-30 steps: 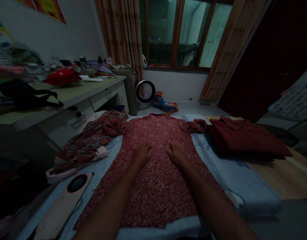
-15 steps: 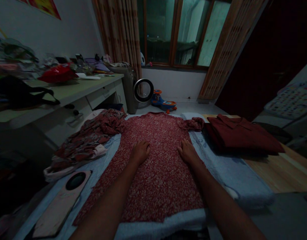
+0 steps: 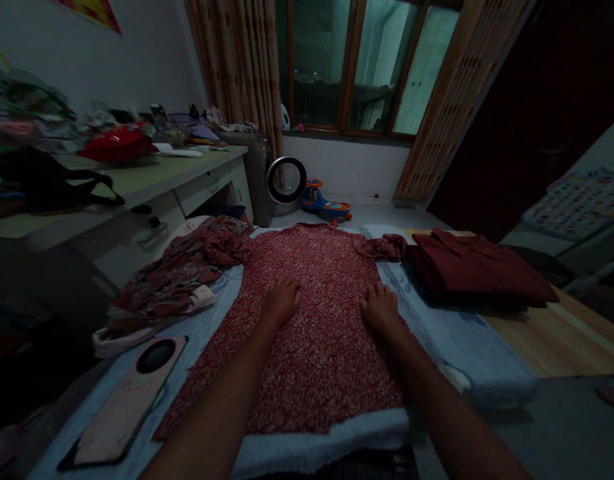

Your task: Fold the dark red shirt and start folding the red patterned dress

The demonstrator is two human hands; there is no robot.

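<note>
A red garment with a fine pale speckle [image 3: 317, 360] lies spread out, collar at the far end, on a light blue cloth [image 3: 287, 457]. My left hand [image 3: 281, 301] rests palm down on its left half, fingers stretched out and holding nothing. On the garment's right side edge lies my right hand [image 3: 380, 307], with its fingers spread and slightly bent. The right sleeve [image 3: 387, 247] is bunched beside the shoulder, and the left one merges with the patterned clothing next to it.
Crumpled patterned clothing [image 3: 187, 267] and a pale phone [image 3: 129, 403] lie to the left. A folded dark red shirt [image 3: 481, 267] tops a pile on the right. Beyond are a cluttered desk [image 3: 187, 177], a washing machine with its round door open [image 3: 287, 180] and a blue ride-on toy [image 3: 327, 205].
My right hand has shifted slightly right, over the garment's side edge, its fingers now more spread. My left hand stays nearly where it was. The camera view has moved a little.
</note>
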